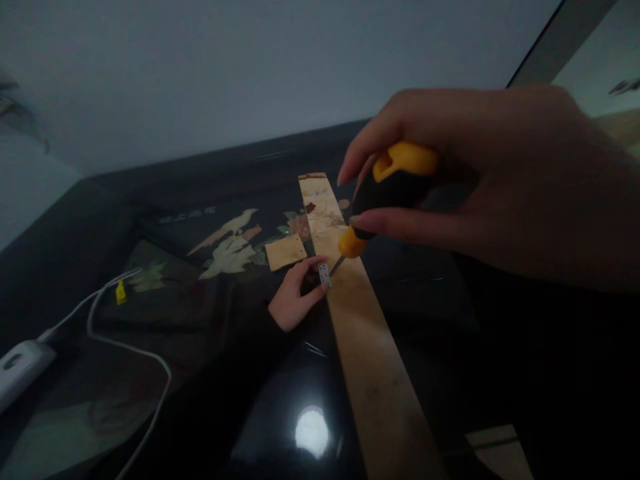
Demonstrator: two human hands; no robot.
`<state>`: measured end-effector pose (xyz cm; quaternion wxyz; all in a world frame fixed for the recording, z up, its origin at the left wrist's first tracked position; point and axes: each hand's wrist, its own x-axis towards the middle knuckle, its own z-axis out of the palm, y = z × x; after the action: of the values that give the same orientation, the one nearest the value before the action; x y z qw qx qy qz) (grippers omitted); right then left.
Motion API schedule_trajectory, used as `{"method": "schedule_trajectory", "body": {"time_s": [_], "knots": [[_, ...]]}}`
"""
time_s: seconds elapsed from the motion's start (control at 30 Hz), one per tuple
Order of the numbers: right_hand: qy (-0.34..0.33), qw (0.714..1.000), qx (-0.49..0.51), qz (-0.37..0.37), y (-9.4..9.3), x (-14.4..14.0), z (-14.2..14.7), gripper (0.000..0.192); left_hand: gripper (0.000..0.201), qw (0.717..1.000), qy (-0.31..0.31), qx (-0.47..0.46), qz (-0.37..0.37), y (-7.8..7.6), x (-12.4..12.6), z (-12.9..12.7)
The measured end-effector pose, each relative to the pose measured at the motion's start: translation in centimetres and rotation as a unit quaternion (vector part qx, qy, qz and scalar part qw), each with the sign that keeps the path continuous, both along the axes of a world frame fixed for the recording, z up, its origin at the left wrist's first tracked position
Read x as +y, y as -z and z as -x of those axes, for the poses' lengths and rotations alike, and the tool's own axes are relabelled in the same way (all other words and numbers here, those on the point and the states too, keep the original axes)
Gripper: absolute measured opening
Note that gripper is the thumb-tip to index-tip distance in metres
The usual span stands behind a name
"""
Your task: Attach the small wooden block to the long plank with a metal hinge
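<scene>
Right hand (480, 180) gripping screwdriver (385, 193), left hand (295, 297) pinching hinge (325, 273)

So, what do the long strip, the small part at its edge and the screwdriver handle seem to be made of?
Long strip: probably wood, pale, matt, with faint grain and stains.
Small part that the left hand pinches: likely metal, silvery with small holes, perhaps a hinge.
Screwdriver handle in the right hand: apparently plastic or rubber, smooth yellow and black.
</scene>
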<state>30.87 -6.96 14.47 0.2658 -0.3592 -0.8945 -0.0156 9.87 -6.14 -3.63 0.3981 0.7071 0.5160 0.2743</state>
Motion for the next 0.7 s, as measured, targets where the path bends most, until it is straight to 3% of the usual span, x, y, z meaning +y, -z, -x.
{"method": "schedule_trajectory", "body": {"time_s": [0.2,0.33,0.4,0.5,0.6,0.7], "knots": [[0.073,0.996,0.055,-0.002,-0.1,0.2,-0.9,0.032,0.051,1.0,-0.008,-0.009,-0.015,0.0,-0.2,-0.2],[0.115,0.985,0.123,0.033,1.6,0.4,-2.3,0.028,0.053,0.999,-0.035,-0.027,-0.021,0.5,-0.5,-0.3],[0.146,0.962,0.213,0.086,3.1,0.5,-3.7,0.029,0.051,0.998,-0.04,-0.035,-0.034,0.8,-0.5,-0.2],[0.198,0.872,0.403,0.195,5.8,0.1,-6.2,0.03,0.045,0.995,-0.057,-0.04,-0.077,1.2,-0.4,0.1],[0.188,0.725,0.56,0.355,9.2,-0.7,-8.2,0.028,0.04,0.989,-0.071,-0.038,-0.127,1.4,-0.1,0.5],[0.174,0.66,0.584,0.44,12.5,-1.6,-8.7,0.023,0.031,0.987,-0.069,-0.037,-0.139,1.6,0.2,1.0]]}}
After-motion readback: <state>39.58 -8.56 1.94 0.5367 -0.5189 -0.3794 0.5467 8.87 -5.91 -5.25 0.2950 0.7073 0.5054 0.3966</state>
